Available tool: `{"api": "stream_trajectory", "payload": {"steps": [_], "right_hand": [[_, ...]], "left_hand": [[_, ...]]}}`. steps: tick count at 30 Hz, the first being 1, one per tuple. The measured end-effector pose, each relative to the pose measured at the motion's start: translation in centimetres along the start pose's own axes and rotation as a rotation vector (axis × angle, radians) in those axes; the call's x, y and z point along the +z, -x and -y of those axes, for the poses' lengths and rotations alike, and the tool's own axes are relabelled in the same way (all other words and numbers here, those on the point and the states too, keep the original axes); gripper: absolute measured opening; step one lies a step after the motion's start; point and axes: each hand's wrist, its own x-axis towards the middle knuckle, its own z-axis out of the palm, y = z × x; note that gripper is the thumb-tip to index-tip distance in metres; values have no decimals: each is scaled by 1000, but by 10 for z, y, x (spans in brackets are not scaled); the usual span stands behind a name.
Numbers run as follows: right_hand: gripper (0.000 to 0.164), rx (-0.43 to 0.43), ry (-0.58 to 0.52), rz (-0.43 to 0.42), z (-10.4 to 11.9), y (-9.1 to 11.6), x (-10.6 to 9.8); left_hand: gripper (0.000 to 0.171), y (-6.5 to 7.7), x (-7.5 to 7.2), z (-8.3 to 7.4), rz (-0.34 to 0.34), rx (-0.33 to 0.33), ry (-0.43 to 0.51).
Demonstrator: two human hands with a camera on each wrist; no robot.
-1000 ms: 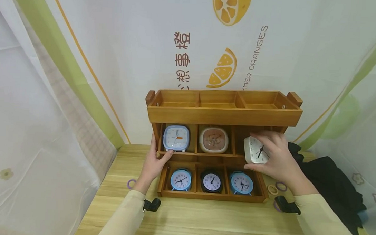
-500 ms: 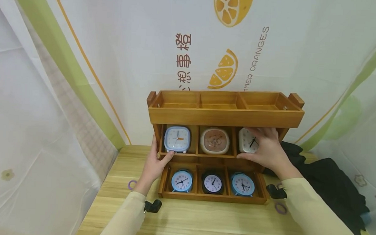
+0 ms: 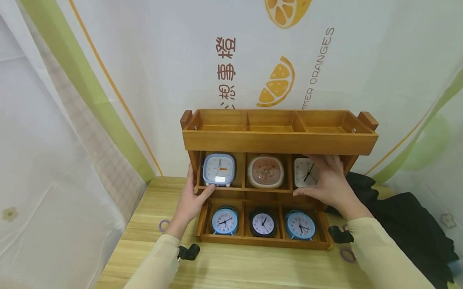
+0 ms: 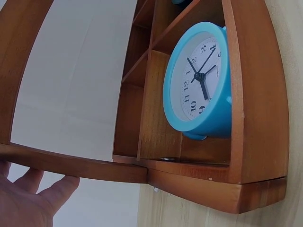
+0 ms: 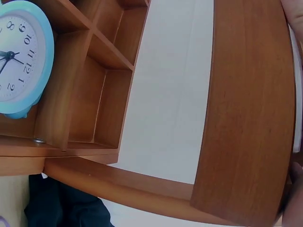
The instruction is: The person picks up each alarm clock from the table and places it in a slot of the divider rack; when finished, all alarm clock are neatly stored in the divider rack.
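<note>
A wooden tiered rack stands on the table. In its middle tier's right compartment sits a white square alarm clock, which my right hand grips by its right side. My left hand holds the rack's left side, thumb at the front edge of the middle tier. In the left wrist view, the left fingers lie against a wooden side post. Left of the white clock are a beige-rimmed pink clock and a blue-rimmed square clock. In the right wrist view, a board largely hides the clock.
The bottom tier holds two light-blue round clocks, one at left and one at right, with a black one between them. Purple rings and black cloth lie on the table. A printed curtain hangs behind.
My right hand has moved left and inward with the white clock, from in front of the right compartment into it. The left hand has stayed at the rack's left side.
</note>
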Motion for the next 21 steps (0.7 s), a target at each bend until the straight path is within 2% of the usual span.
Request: {"api": "stream_trajectory", "payload": {"steps": [6,10,13,16,18,21], "right_hand": [[114,-38,-8,-6,1,6,3],[112,-115,14,-14,0,14,5],[111,-198,27,-40,-1,21,7],[113,-246,42,-61,1,30,9],[111,-251,51,-59,5,38,11],[111,-225,64,-43,12,54,12]], "left_hand": [[107,0,-1,2,5,-11,-11],[107,1,-2,2,2,-13,-3],[106,0,-2,1,5,5,5],[107,-1,-3,0,20,22,-5],[107,-1,-5,-2,23,33,-31],[108,1,-10,-7,1,92,-92]]}}
